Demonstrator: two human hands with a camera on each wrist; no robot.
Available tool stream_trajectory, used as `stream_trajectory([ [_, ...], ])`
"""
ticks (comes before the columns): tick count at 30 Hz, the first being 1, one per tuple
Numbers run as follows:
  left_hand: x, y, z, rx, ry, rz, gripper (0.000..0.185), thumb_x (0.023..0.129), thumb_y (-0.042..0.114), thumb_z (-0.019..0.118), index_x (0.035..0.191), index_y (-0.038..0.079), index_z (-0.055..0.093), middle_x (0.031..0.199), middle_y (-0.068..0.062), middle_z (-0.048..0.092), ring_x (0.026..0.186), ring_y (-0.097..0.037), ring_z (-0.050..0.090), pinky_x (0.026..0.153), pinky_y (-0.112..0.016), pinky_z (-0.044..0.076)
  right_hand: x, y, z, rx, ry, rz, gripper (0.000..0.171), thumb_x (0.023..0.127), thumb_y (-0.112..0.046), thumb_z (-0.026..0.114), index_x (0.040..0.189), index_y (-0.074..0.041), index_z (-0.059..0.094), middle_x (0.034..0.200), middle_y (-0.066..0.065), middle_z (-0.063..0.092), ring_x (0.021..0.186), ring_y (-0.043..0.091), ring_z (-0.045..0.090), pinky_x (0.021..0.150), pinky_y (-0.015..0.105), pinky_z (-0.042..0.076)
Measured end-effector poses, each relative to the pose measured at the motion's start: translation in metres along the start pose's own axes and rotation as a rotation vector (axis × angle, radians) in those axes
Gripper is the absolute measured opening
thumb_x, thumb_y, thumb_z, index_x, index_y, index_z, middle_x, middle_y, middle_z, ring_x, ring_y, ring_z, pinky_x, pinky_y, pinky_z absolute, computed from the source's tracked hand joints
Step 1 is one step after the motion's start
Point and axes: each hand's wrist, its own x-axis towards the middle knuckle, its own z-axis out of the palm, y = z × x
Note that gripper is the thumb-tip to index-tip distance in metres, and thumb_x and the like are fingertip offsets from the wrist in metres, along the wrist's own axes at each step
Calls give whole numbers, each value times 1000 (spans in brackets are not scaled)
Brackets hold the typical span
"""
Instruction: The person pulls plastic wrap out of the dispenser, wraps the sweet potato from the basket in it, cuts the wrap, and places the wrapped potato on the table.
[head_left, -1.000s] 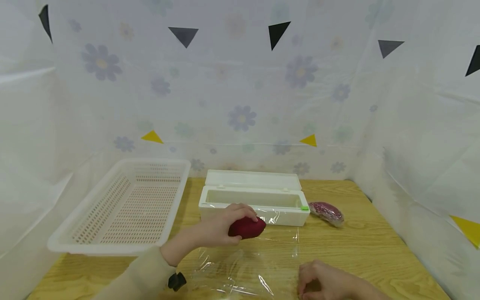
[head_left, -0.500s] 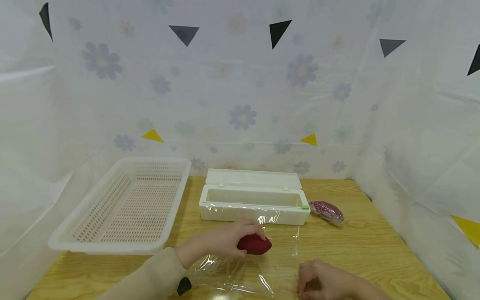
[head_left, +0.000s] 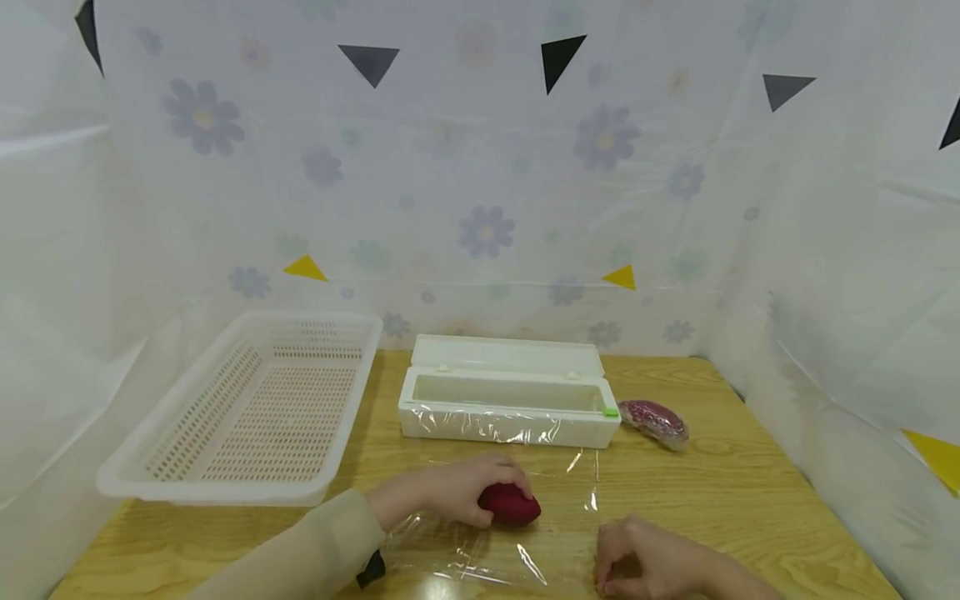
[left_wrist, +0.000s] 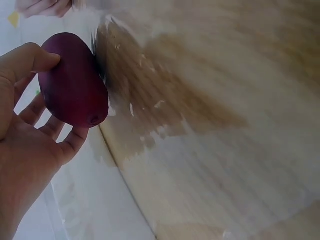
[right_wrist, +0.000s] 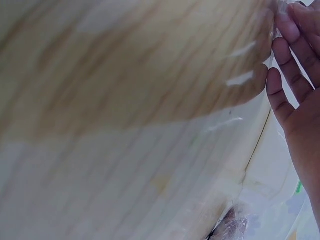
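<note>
In my left hand point(head_left: 476, 490) I grip a smooth, dark red oval fruit point(head_left: 512, 505), thumb on one side and fingers round the other. A small dimple shows at the end of the fruit point(left_wrist: 75, 82) in the left wrist view. It is close over a sheet of clear plastic wrap point(head_left: 480, 560) spread on the table. The sheet reaches from the front of a white wrap box point(head_left: 510, 427) toward me. My right hand point(head_left: 648, 558) pinches the near right edge of the wrap, its fingertips low at the table.
The wrap box's lid point(head_left: 506, 354) stands raised at the back. Right of the box lies a similar dark red fruit point(head_left: 654, 423) covered in wrap. A white perforated basket point(head_left: 352, 417) occupies the left side of the wooden table point(head_left: 750, 500). White sheeting point(head_left: 480, 167) encloses the back and sides.
My left hand has brought the dark red fruit nearer to me, slightly right and down over the wrap. The right hand has stayed at the wrap's edge.
</note>
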Motion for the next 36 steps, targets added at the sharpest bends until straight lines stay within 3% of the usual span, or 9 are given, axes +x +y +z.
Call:
stream_trajectory([
  [7, 1, -6, -1, -29, 5, 3, 55, 76, 4, 67, 125, 24, 52, 128, 4, 50, 104, -4, 47, 87, -19, 42, 0, 3, 1, -81, 29, -97, 12, 84, -10, 68, 92, -20, 68, 86, -13, 63, 83, -6, 55, 73, 8, 43],
  [19, -8, -13, -1, -10, 5, 42, 60, 80, 10, 69, 134, 20, 46, 135, 2, 46, 116, -7, 47, 97, -24, 40, -1, 4, 1, -96, 29, -107, 12, 85, -11, 68, 92, -20, 68, 86, -13, 63, 83, -7, 55, 73, 8, 43],
  [26, -32, -4, -13, 35, 30, -22, 65, 79, 12, 71, 138, 16, 43, 140, -1, 44, 130, -15, 41, 109, -32, 33, -1, 6, 2, -92, 30, -104, 12, 84, -11, 68, 92, -20, 68, 85, -13, 63, 83, -7, 55, 72, 8, 43],
  [31, -54, 6, -22, 3, 68, -81, 62, 79, 10, 73, 135, 15, 47, 135, 3, 47, 126, -14, 44, 107, -33, 36, -1, 5, 2, -98, 32, -106, 12, 84, -11, 68, 92, -20, 68, 86, -13, 63, 83, -7, 55, 73, 8, 43],
  [36, -78, 10, -22, 71, 91, -118, 57, 79, 14, 73, 131, 20, 51, 129, 4, 50, 120, -13, 48, 100, -33, 43, -1, 5, 2, -101, 32, -103, 11, 85, -12, 68, 91, -21, 68, 86, -13, 63, 83, -8, 55, 72, 7, 43],
])
